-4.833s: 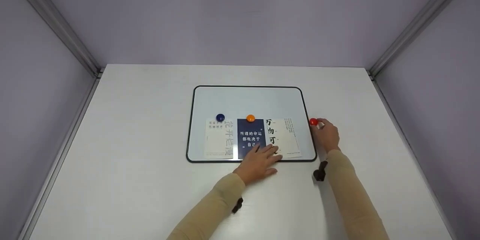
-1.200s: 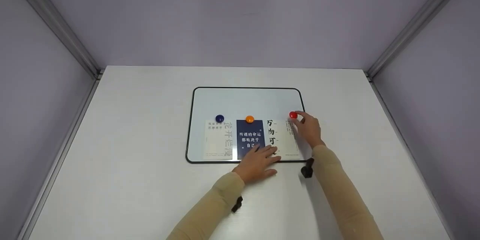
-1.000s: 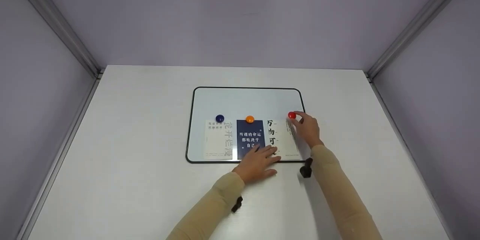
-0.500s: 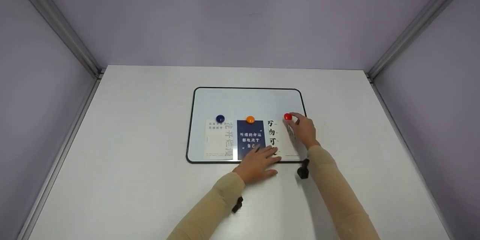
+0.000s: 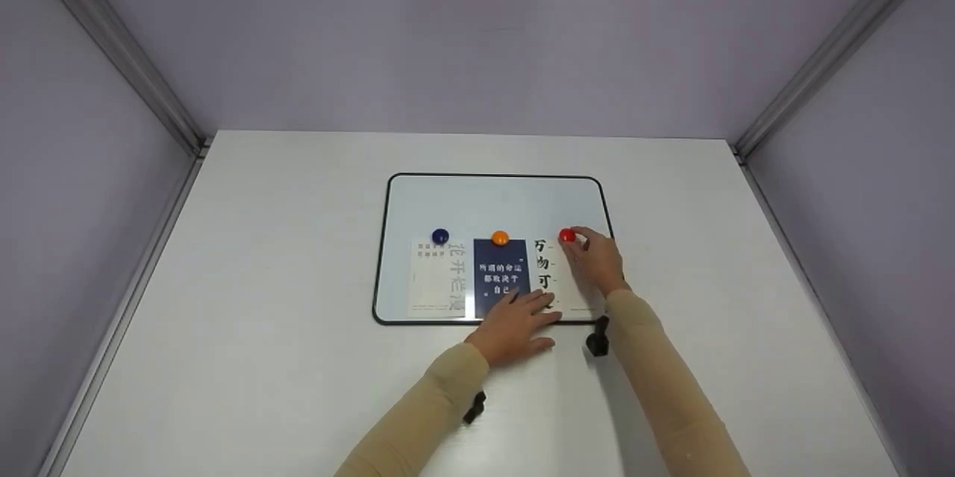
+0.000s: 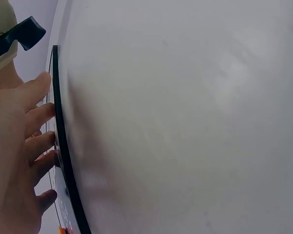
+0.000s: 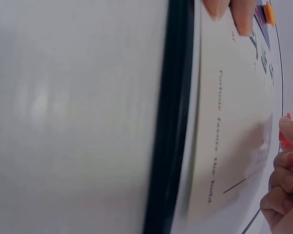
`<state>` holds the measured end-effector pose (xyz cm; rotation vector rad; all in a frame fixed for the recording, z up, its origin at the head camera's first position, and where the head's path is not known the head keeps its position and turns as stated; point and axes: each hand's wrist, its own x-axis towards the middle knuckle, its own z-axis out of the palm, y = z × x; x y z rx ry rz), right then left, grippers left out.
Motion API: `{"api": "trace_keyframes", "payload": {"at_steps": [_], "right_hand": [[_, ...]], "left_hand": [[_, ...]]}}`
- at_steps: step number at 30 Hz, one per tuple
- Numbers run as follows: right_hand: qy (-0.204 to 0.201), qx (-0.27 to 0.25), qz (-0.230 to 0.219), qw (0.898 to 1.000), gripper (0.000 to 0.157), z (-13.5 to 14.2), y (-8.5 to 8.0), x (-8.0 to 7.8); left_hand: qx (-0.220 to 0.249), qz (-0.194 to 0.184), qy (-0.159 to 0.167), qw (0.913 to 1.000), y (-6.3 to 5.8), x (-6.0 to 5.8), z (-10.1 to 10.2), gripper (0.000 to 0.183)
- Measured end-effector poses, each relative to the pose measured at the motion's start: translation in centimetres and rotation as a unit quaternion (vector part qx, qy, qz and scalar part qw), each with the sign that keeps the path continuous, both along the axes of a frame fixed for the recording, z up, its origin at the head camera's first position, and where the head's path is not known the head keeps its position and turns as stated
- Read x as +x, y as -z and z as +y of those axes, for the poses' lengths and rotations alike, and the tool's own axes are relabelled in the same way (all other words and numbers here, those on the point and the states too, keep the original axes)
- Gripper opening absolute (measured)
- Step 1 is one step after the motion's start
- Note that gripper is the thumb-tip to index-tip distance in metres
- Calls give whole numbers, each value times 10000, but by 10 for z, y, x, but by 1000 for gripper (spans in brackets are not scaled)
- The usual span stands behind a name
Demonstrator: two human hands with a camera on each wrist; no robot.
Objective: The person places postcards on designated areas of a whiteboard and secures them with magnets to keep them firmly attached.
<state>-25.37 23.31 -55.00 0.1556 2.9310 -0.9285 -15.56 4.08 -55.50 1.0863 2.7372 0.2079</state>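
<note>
A black-rimmed whiteboard point(image 5: 492, 201) lies on the table with three cards along its near half. My right hand point(image 5: 599, 260) pinches a round red magnet point(image 5: 567, 235) between thumb and fingers at the top edge of the right-hand cream card point(image 5: 576, 294). My left hand point(image 5: 515, 329) rests with spread fingers over the board's near edge, covering lower parts of the cream card and the dark blue card point(image 5: 489, 304). An orange magnet point(image 5: 501, 238) sits at the blue card's top edge, and a navy magnet point(image 5: 440, 237) tops the left white card point(image 5: 429, 287).
The white table point(image 5: 283, 253) extends around the board on every side. Grey-lilac panels point(image 5: 477, 36) stand behind it and to both sides. Each wrist wears a black camera mount, one point(image 5: 598, 339) at the right sleeve.
From beyond the board's right edge, my right hand has carried the red magnet left to the top of the right-hand card. The left hand has stayed in place.
</note>
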Motion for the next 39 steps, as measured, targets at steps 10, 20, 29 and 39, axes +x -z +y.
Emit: {"api": "trace_keyframes", "payload": {"at_steps": [10,20,29,39], "right_hand": [[26,-18,-91,10000,42,-5,1,-3],[70,-58,21,10000,38,-7,6,-6],[268,-218,-245,9991,38,-8,13,-3],[267,-256,-215,9991,46,-11,11,-1]], "left_hand": [[93,-127,-45,9999,-3,1,-1,52],[-28,37,0,10000,-1,1,0,52],[100,-91,-27,9999,0,2,1,53],[378,-50,-272,9989,1,0,7,47]]}}
